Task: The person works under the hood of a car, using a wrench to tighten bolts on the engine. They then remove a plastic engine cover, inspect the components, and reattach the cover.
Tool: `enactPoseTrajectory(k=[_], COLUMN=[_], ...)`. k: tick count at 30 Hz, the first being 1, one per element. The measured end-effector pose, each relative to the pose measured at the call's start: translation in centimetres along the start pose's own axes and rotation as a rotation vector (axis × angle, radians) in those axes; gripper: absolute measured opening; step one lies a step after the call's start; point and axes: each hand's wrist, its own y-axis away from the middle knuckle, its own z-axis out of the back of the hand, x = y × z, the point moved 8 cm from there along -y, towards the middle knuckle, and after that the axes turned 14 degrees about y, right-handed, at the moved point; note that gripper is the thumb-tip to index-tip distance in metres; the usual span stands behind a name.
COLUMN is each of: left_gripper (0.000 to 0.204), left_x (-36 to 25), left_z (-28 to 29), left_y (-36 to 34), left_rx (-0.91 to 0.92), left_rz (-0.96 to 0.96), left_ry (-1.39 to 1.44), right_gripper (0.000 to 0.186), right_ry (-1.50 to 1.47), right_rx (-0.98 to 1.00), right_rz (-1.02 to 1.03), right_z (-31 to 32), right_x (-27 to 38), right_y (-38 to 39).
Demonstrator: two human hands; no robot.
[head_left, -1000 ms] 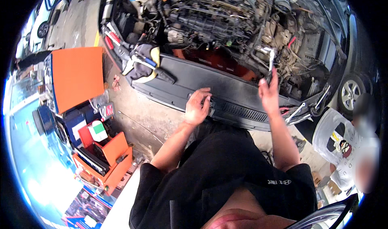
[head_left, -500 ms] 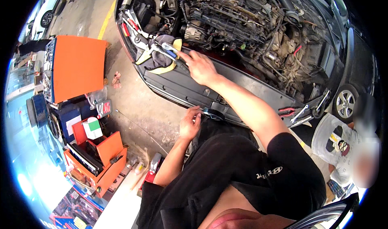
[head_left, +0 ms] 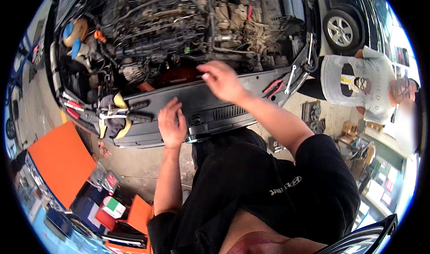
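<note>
My left hand is over the black front panel of a car, its fingers loosely stretched and nothing seen in them. Above the panel's rear edge is my right hand, slightly blurred, its fingers partly bent but apart, with no object visible. Beyond both hands lies the exposed engine. A grey and yellow cloth with metal tools on it rests at the left end of the panel. Toward the right end sit red-handled pliers and a wrench.
Red-handled tools lie by the left headlamp area. An orange tool cart and an open orange drawer box stand at lower left. On the right, another person is near a black car's wheel.
My view has swung to the right. My right hand has left the cloth and tools and moved rightward. My left hand has risen from the panel's front edge to over the panel.
</note>
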Motion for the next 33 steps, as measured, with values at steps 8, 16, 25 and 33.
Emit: enactPoseTrajectory(k=[8,16,25,33], left_gripper=[0.015,0.019,0.013,0.012], left_x=[5.7,5.9,6.5,6.8], left_z=[-7.9,-9.6,-9.9,-9.8], left_y=[-11.9,-11.9,-12.4,-12.4], left_rx=[0.095,0.232,0.25,0.237], left_rz=[0.033,-0.025,-0.001,0.03], left_ry=[-0.327,-0.439,-0.46,-0.451], right_gripper=[0.032,0.039,0.045,0.051], right_ry=[0.308,0.529,0.641,0.68], right_rx=[0.125,0.548,1.107,1.216], right_rz=[-0.693,-0.478,-0.606,-0.676], right_z=[6.6,-4.1,-10.8,-12.3], right_x=[-31.2,-42.0,-43.4,-44.4], right_y=[-0.5,-5.6,-7.3,-6.9])
